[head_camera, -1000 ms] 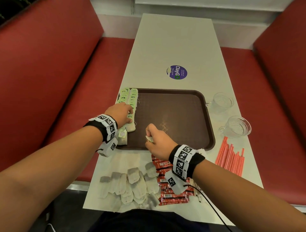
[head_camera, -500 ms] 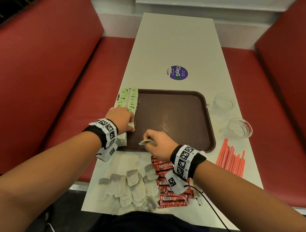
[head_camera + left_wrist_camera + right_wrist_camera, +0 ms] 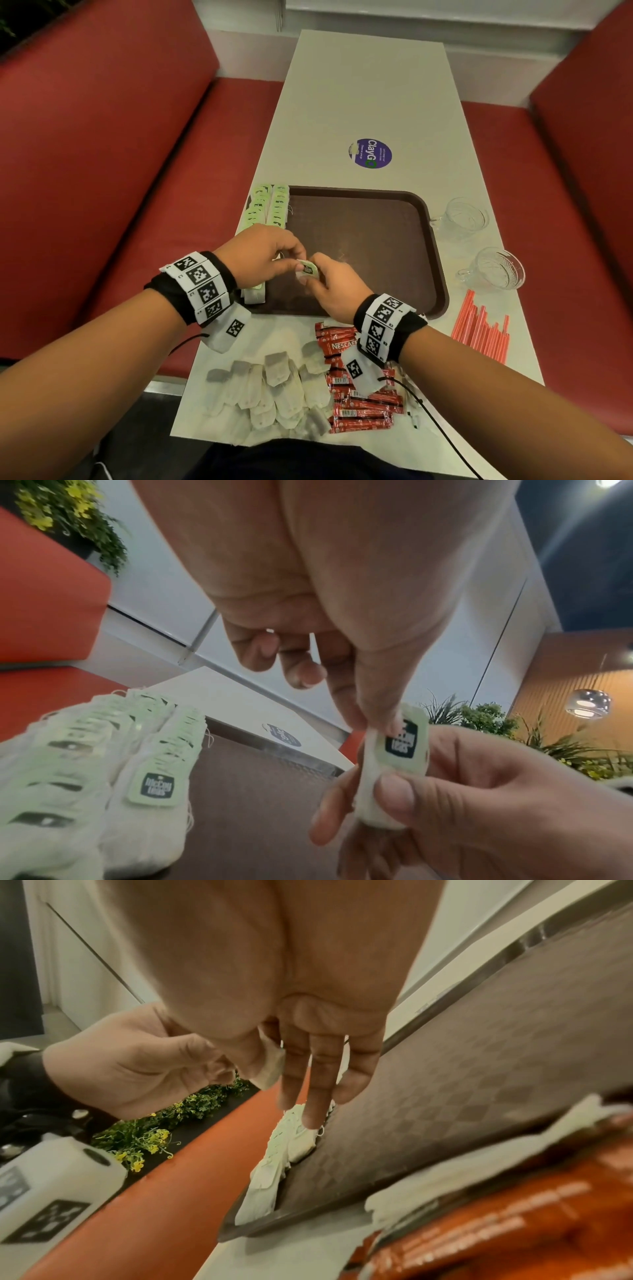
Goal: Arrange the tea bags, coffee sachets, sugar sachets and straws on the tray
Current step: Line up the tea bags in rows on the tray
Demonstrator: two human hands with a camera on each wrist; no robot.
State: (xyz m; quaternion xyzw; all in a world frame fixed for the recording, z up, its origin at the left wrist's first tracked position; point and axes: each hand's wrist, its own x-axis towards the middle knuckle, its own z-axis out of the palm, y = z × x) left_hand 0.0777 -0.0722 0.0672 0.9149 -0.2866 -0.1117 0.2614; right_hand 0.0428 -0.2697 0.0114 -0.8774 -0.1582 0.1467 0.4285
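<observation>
Red padded booth benches [image 3: 113,178] flank a long white tabletop [image 3: 370,102] bearing a dark brown plastic tray [image 3: 359,240]. Above its near-left part, left hand [image 3: 260,253] and right hand [image 3: 334,284] fingers both pinch one white tea bag with a pale green tag [image 3: 307,269].

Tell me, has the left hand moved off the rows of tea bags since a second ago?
Yes. The left hand has shifted right, from the tea bag rows toward the middle of the tray, meeting the right hand.
</observation>
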